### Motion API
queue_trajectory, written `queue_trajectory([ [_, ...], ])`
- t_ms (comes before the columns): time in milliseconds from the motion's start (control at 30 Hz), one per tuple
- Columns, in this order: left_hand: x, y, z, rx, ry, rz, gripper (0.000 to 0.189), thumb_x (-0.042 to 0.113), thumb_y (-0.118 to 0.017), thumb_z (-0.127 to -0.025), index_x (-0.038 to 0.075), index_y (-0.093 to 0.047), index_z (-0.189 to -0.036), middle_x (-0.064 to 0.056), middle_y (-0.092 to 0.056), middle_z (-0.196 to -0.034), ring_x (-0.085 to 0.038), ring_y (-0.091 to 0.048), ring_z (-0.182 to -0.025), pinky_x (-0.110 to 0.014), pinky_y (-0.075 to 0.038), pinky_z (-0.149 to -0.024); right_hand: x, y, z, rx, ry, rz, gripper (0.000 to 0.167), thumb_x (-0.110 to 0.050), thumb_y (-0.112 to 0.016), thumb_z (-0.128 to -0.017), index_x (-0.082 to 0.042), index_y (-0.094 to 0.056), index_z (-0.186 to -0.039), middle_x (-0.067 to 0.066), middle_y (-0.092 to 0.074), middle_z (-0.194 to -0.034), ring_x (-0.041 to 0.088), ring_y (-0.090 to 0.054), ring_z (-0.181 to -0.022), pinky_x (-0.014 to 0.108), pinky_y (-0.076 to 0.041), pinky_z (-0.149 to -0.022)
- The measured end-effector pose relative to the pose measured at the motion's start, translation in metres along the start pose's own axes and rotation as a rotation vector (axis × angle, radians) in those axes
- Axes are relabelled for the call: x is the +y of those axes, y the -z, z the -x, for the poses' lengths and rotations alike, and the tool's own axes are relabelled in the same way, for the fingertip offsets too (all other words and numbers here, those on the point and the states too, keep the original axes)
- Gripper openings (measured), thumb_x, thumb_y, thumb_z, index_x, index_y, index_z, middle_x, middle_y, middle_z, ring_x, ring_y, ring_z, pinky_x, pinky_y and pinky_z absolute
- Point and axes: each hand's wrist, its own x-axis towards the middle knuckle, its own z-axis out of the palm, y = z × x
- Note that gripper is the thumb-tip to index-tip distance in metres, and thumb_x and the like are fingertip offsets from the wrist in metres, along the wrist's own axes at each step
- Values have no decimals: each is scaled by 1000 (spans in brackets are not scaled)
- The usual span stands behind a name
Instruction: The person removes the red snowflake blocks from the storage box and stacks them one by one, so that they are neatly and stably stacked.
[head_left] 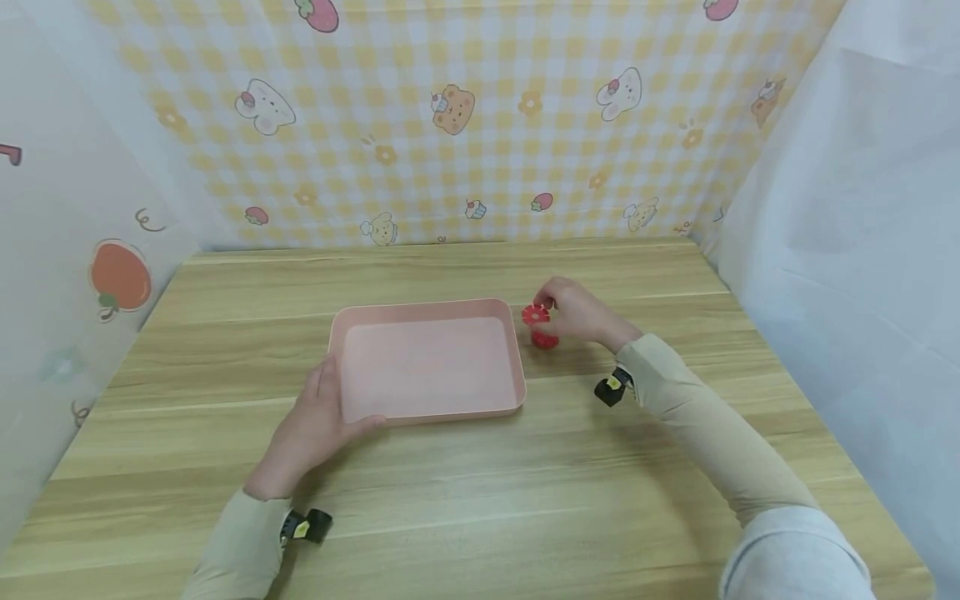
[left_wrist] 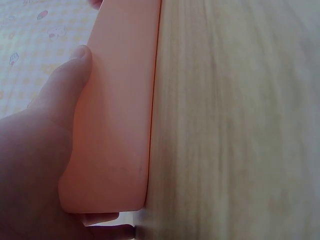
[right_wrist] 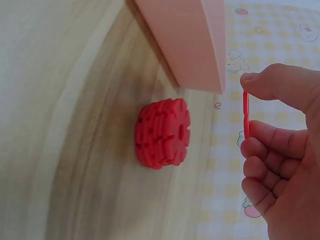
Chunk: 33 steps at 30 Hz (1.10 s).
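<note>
A shallow pink tray (head_left: 427,367) lies flat on the table. My left hand (head_left: 311,421) holds its front left corner, the thumb along the front wall and the fingers at the left side. Beyond the tray's right side, my right hand (head_left: 577,312) pinches one thin red notched disc (right_wrist: 246,115) by its edges, between thumb and fingers. In the right wrist view this disc shows edge-on. Below it stands a short stack of red notched discs (right_wrist: 162,132) with a hole in the top one, on the table close to the tray.
The wooden table (head_left: 480,517) reaches back to a yellow checked cloth (head_left: 495,167) with cartoon prints. White sheets (head_left: 862,233) hang at the sides. A small black camera (head_left: 611,389) sits on the right wrist, another (head_left: 318,526) on the left.
</note>
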Motion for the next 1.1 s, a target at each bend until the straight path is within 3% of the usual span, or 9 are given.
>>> queue_trajectory([
  [667,1,0,-1,3,7,-14,122,59,-71,-76,-13,-4,-147,-36,-26,-143,-51,-43,-123,-61,-46,-92,21,-13,12,-36,-41,11,37,-21,-74,-81,0,-61,-109,12,-59,-106,24,-54,-95,38,-50,-86],
  [1100,1,-1,-1,2,5,-9,122,60,-71,-76,-13,-3,-147,-37,-26,-142,-51,-44,-121,-61,-46,-91,28,-22,13,-28,-12,45,37,-21,-74,-82,-1,-61,-110,10,-58,-101,22,-53,-89,34,-48,-79],
])
